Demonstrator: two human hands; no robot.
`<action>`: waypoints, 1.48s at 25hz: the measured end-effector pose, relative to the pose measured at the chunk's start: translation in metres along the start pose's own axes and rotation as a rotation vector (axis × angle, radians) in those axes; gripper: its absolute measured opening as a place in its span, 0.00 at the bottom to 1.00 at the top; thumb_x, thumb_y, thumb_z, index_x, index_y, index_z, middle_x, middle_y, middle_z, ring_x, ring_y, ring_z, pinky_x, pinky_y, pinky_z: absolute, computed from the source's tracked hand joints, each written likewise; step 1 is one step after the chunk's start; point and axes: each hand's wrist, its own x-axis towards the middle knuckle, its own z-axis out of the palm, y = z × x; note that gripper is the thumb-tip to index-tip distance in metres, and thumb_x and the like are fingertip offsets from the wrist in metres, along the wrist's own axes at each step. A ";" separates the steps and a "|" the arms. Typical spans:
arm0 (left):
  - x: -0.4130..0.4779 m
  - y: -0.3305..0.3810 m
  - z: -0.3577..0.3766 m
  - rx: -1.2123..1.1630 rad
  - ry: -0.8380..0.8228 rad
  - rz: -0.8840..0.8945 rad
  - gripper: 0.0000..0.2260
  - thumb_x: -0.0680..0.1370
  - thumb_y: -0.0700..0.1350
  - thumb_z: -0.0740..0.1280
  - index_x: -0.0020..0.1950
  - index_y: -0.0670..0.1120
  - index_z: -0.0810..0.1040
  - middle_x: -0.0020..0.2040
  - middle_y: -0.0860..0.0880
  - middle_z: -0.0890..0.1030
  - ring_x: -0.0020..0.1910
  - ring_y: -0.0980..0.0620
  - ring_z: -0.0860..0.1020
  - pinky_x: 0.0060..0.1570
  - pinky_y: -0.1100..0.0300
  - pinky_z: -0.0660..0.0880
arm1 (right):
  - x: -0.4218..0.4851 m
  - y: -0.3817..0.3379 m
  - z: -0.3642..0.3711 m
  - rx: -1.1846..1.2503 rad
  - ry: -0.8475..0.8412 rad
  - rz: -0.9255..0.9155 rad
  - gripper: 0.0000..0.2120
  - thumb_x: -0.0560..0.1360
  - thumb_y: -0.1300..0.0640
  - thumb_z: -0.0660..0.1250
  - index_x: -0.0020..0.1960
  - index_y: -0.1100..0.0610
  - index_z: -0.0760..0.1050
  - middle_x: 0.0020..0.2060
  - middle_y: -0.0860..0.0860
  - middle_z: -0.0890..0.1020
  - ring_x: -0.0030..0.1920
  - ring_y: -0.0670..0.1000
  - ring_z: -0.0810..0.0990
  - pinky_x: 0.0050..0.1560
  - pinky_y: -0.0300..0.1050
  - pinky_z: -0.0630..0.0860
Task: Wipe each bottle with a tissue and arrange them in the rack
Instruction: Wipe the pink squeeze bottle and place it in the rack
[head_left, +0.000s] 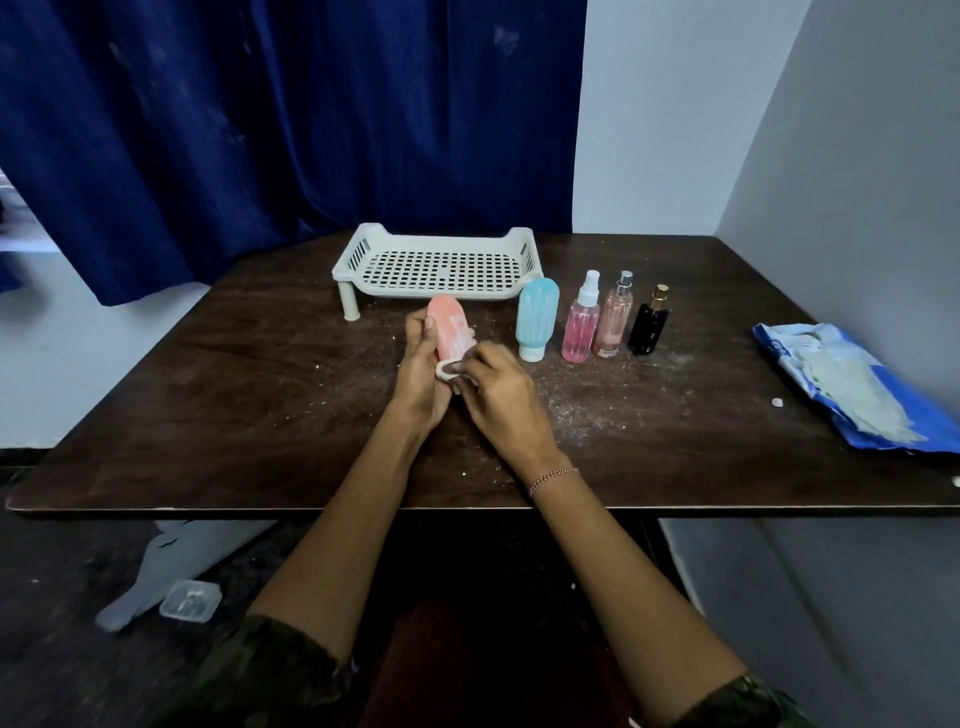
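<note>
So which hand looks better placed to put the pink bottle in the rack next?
Probably the left hand: it grips the pink bottle round its body, and the rack sits just beyond it. The right hand only pinches the bottle's cap end.

The left hand (418, 374) grips a coral squeeze bottle (451, 327) tilted above the dark wooden table (234, 389), and the right hand (498, 395) pinches at its white cap. Behind them stands a white perforated rack (441, 297). Right of it, 4 bottles stand upright in a row: blue squeeze bottle (536, 317), pink spray bottle (581, 325), rosy perfume bottle (613, 322), black bottle (648, 327). A blue tissue pack (852, 384) lies at the far right.
</note>
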 end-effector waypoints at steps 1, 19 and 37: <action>0.000 0.000 0.000 -0.008 -0.009 -0.004 0.09 0.83 0.44 0.49 0.50 0.50 0.67 0.45 0.44 0.76 0.40 0.52 0.77 0.37 0.62 0.78 | 0.000 0.001 0.000 -0.001 0.012 0.019 0.06 0.71 0.66 0.69 0.47 0.65 0.79 0.41 0.56 0.77 0.43 0.55 0.77 0.45 0.45 0.74; -0.006 0.000 0.004 -0.045 -0.082 -0.011 0.08 0.83 0.42 0.50 0.50 0.48 0.67 0.42 0.47 0.77 0.37 0.55 0.77 0.38 0.62 0.78 | 0.001 0.009 0.001 0.078 0.118 0.189 0.05 0.74 0.62 0.67 0.48 0.63 0.76 0.44 0.55 0.77 0.45 0.54 0.77 0.46 0.50 0.77; -0.006 -0.002 0.003 0.088 -0.082 -0.015 0.07 0.83 0.43 0.50 0.50 0.48 0.67 0.43 0.45 0.75 0.34 0.56 0.77 0.31 0.66 0.75 | -0.001 0.001 0.002 -0.002 -0.010 0.008 0.09 0.74 0.58 0.64 0.48 0.63 0.77 0.45 0.55 0.75 0.45 0.53 0.74 0.45 0.46 0.74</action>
